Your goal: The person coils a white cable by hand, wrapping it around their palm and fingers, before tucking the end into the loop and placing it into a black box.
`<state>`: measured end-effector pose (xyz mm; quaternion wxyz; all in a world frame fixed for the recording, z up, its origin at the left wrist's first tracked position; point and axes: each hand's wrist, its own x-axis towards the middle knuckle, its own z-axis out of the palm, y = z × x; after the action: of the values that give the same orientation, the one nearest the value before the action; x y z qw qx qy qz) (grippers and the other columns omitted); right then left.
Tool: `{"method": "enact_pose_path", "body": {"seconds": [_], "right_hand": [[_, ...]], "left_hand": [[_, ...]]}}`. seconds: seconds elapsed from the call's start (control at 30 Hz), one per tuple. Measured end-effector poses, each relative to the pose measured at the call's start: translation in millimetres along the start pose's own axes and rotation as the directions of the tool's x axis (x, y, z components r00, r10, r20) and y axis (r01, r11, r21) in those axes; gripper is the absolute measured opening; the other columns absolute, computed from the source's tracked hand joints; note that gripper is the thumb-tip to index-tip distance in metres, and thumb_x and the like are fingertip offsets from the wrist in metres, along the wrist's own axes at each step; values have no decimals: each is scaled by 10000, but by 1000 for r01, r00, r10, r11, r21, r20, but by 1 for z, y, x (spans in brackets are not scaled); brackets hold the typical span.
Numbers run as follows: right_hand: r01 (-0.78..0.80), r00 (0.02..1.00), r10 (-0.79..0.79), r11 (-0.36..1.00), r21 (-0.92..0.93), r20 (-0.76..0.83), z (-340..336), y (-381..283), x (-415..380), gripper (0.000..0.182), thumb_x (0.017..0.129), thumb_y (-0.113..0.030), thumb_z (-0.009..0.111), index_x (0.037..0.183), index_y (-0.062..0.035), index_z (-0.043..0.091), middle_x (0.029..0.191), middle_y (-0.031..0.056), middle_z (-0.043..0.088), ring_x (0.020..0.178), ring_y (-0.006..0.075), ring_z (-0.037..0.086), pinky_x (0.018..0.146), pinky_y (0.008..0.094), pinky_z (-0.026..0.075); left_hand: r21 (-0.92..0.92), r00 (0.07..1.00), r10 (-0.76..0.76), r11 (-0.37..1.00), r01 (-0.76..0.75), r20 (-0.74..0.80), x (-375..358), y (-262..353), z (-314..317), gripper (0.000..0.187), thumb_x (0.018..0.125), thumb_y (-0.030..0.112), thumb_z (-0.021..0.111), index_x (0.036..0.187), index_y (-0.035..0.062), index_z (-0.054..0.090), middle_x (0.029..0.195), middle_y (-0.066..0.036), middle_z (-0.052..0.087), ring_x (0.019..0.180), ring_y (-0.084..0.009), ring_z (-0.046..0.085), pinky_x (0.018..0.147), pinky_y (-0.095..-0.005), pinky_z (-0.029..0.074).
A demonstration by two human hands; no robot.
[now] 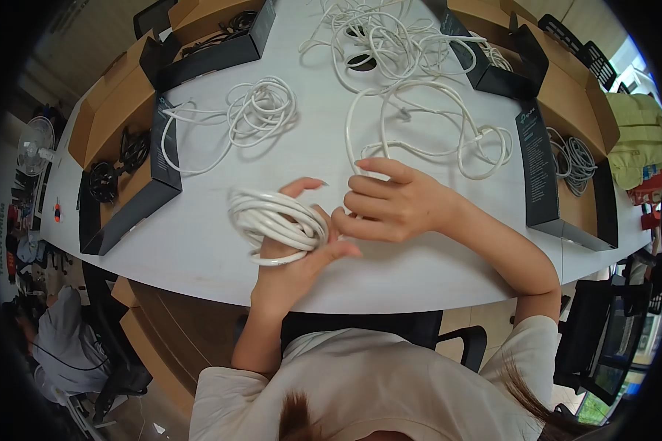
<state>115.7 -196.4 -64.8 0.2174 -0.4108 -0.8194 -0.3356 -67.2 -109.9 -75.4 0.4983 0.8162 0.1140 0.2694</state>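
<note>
A coil of white network cable (261,217) is wound around the fingers of my left hand (290,275), over the table near its front edge. The thumb and one finger of that hand stick out past the loops. My right hand (390,206) is closed with its fingers curled, close beside the left fingertips. It grips the cable where a long loose length (351,140) comes down to it. That length spreads in wide loops on the table beyond the hand. Part of the cable between the two hands is hidden by the fingers.
A tangled pile of white cables (397,44) lies at the table's far side, and a loose white bundle (261,110) lies left of centre. Open boxes with black cables (165,154) stand left; a box with a grey coil (541,176) stands right. A person (70,338) is at lower left.
</note>
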Motion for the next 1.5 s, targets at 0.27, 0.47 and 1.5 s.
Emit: {"method": "enact_pose_path", "body": {"seconds": [0.27,0.47,1.5], "right_hand": [[-389,894,313,897,208,320,-39,27,16,692,595,-235,756,1223,-179,471,1280,74,461,1201,253,434,990,403,365],[-581,761,426,784,220,490,-58,45,-4,391,596,-196,774,933,-78,616,1098,55,565,1055,271,514,891,382,424],[-987,162,877,149,64,453,-169,126,-80,313,917,-50,463,1196,-99,596,673,17,560,638,74,553,592,197,484]], "left_hand": [[-245,906,-412,892,379,-98,5,16,14,308,806,49,635,1063,-4,473,590,5,517,485,-59,469,464,-221,381],[-447,922,-377,842,303,-85,5,17,14,171,866,-3,524,1008,-9,429,630,-44,501,470,-85,496,426,-237,411],[-960,842,-512,279,-23,-169,14,2,-27,188,943,217,421,949,45,497,441,71,283,387,-40,273,658,-216,398]]}}
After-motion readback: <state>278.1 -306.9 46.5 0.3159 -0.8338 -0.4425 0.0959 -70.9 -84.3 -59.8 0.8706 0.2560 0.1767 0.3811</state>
